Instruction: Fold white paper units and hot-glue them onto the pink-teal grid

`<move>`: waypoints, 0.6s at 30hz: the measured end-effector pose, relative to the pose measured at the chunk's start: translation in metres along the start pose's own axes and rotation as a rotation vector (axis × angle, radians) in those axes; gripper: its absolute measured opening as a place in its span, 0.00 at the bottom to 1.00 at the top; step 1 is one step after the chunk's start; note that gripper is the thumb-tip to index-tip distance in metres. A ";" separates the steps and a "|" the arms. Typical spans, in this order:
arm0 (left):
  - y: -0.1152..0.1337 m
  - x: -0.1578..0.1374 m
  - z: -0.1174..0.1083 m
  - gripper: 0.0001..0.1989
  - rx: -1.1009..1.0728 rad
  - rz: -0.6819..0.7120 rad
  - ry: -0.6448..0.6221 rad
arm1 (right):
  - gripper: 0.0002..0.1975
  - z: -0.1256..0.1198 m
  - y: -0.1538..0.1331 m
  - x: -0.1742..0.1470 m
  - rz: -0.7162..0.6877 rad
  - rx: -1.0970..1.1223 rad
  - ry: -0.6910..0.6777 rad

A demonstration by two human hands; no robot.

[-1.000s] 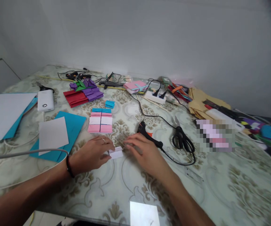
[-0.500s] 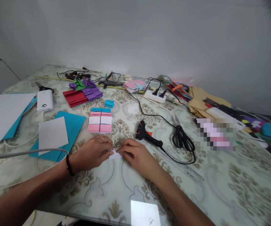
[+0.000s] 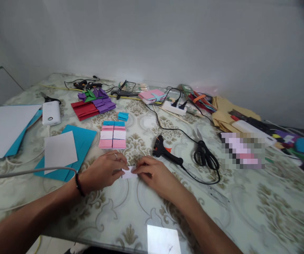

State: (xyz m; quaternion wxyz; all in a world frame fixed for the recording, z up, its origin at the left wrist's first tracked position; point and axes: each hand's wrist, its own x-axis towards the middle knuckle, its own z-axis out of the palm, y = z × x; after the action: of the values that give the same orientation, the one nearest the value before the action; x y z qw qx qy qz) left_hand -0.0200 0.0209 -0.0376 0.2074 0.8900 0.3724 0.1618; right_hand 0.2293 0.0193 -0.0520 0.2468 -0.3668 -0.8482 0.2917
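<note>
A small folded white paper [image 3: 129, 173] lies low over the patterned tabletop, between my two hands. My left hand [image 3: 105, 168], with a ring and a black wrist band, pinches its left end. At its right end my right hand [image 3: 155, 174] has thumb and fingers closed on the paper. Just beyond them are folded pink, white and blue paper strips [image 3: 112, 135] in two columns. A small blue folded paper [image 3: 123, 116] sits farther back. Right of my right hand lies a black glue gun [image 3: 167, 151] with an orange trigger.
Black-handled scissors [image 3: 203, 151] and a cable lie on the right. To the left are blue sheets [image 3: 85, 137] under a white sheet [image 3: 60, 151], and a white power bank [image 3: 51, 113]. Red folded paper [image 3: 84, 110] and a power strip [image 3: 174, 108] are toward the wall.
My fingers have shifted slightly along the white paper, which now looks flatter and shows more of its upper face. Both hands stay in nearly the same place.
</note>
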 end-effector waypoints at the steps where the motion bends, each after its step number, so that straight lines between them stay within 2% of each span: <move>1: 0.000 0.000 -0.001 0.11 0.001 -0.004 -0.003 | 0.19 -0.001 0.000 0.000 0.010 -0.001 -0.007; 8: 0.003 -0.001 -0.001 0.13 0.039 -0.045 -0.001 | 0.18 -0.006 -0.006 -0.001 0.027 0.012 0.000; 13: 0.001 -0.003 0.003 0.06 0.031 -0.084 0.013 | 0.10 -0.003 -0.015 0.002 0.079 0.045 0.045; 16: 0.001 -0.002 0.004 0.06 -0.007 -0.076 0.005 | 0.12 0.001 -0.015 0.003 0.099 0.031 0.038; 18: 0.003 -0.001 0.002 0.06 -0.024 -0.072 -0.006 | 0.10 0.002 -0.013 0.004 0.098 0.024 0.009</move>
State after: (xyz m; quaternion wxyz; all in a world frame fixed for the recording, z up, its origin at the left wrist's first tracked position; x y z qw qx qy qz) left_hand -0.0180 0.0174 -0.0380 0.2248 0.8740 0.4015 0.1562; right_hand 0.2196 0.0142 -0.0440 0.2405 -0.4066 -0.8244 0.3117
